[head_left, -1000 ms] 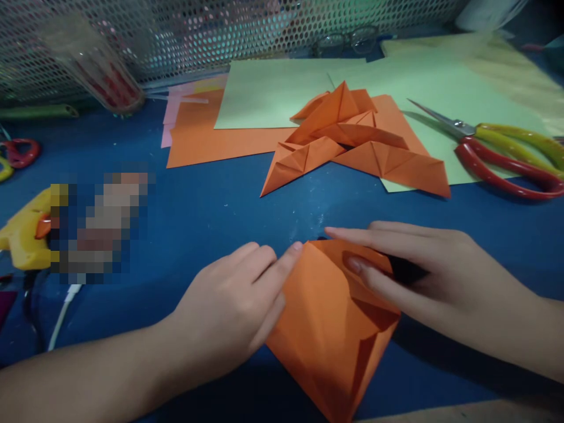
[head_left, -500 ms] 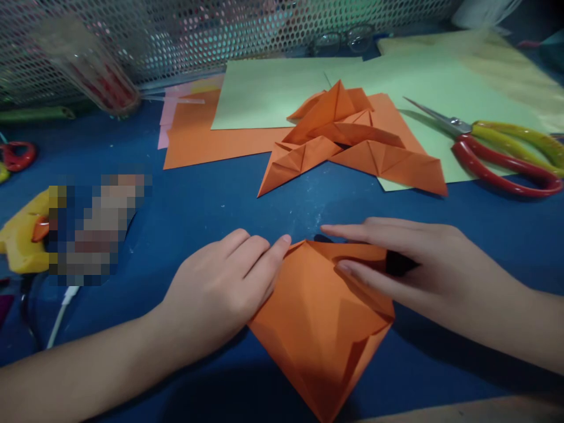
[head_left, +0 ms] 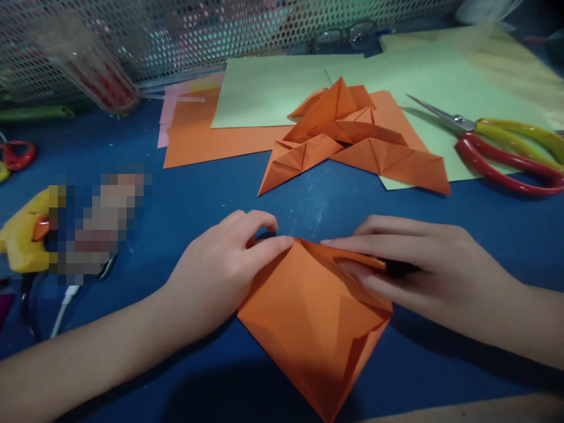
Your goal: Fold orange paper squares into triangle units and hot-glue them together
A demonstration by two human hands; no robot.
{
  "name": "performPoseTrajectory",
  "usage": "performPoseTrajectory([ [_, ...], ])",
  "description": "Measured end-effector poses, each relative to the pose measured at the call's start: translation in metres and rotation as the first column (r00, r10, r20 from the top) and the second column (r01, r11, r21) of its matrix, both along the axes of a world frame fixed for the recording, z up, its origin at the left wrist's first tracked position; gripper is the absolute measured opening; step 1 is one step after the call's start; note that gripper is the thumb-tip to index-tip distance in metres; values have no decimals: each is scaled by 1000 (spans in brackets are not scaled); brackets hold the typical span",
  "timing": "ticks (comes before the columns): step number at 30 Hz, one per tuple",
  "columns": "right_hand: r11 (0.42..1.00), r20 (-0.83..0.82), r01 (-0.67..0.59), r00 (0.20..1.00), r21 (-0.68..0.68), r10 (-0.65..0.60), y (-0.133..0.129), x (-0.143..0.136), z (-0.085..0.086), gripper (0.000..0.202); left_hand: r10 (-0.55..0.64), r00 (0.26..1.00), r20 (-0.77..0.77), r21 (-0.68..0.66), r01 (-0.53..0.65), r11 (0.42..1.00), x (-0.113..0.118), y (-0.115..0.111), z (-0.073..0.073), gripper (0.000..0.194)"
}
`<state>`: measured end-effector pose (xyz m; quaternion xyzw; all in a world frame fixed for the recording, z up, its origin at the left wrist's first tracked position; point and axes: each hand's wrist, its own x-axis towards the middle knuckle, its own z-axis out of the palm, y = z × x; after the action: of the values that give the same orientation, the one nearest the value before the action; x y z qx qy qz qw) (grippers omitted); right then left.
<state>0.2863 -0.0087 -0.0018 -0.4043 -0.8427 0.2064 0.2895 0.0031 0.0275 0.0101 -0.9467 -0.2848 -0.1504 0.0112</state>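
A folded sheet of orange paper lies in a diamond shape on the blue table, one corner pointing toward me. My left hand presses its thumb on the upper left edge, close to the top corner, with the other fingers curled. On the upper right side, my right hand pinches a raised flap between thumb and fingers. Creases run down the paper's middle, and a small fold shows along its lower right edge. Beyond the hands sit several folded orange paper pieces.
Scissors with red and yellow handles rest on pale green sheets at the back right. Flat orange paper lies back left. A yellow glue gun and a blurred-out object are at left. Behind stands a perforated metal panel.
My right hand's fingers have come down onto the flap and closed with the thumb. My left hand's fingers have lifted and curled, its thumb staying by the top corner.
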Motion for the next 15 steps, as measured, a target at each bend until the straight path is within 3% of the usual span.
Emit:
performPoseTrajectory([
  [3, 998, 69, 22, 997, 66, -26, -1, -2, 2, 30, -83, 996, -20, 114, 85, 990, 0, 1, 0, 40],
  [6, 994, 117, 26, 992, 103, -39, 0, -1, 4, 27, -116, 992, -51, 137, 122, 983, 0, 1, 2, 43],
  [10, 985, 98, -17, 995, 171, 0, 2, 6, -3, 32, -103, 990, -92, 145, 116, 983, 1, 0, 4, 45],
  [15, 981, 240, -86, 970, 174, 43, 2, 12, -4, 37, -74, 997, -6, 139, 74, 987, 0, -4, -8, 41],
])
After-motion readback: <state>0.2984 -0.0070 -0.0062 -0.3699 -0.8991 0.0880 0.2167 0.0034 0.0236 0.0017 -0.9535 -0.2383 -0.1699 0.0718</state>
